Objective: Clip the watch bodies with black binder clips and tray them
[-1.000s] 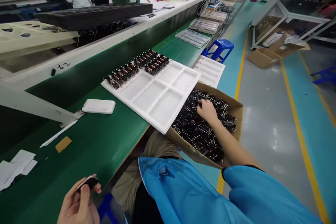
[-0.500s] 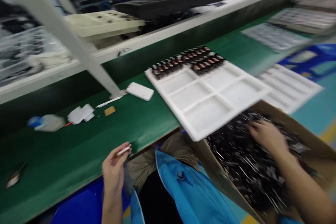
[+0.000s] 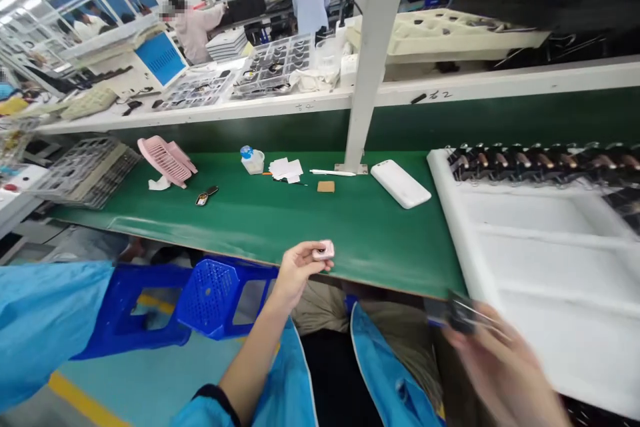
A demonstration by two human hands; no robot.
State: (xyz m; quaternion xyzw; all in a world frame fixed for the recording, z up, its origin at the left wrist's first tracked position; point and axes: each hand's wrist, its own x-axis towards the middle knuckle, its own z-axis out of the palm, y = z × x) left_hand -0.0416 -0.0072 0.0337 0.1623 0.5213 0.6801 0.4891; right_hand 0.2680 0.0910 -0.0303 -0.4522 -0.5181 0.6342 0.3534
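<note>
Pinched in the fingers of my left hand (image 3: 295,273) is a small pinkish-white rounded-square piece, like a watch case (image 3: 325,251), just above the front edge of the green table (image 3: 280,220). To the right, my right hand (image 3: 510,360) is blurred by motion and holds a black flat piece with thin pale strips (image 3: 461,312). That hand is beside the near left side of the white foam tray (image 3: 560,320). A row of dark pieces with copper-coloured parts (image 3: 537,160) lies along the tray's far side.
On the table are a white phone-shaped block (image 3: 400,183), a pen (image 3: 332,173), a brown square (image 3: 326,187), paper slips (image 3: 286,169), a blue-capped bottle (image 3: 253,160), a watch-like piece (image 3: 202,199) and a pink basket (image 3: 163,159). A post (image 3: 367,60) rises behind. Blue stools (image 3: 210,297) stand front left.
The view has swung left. My right hand has come out of the cardboard box of black parts with a black piece in it. My left hand still holds the small pale piece, now turned face-up.
</note>
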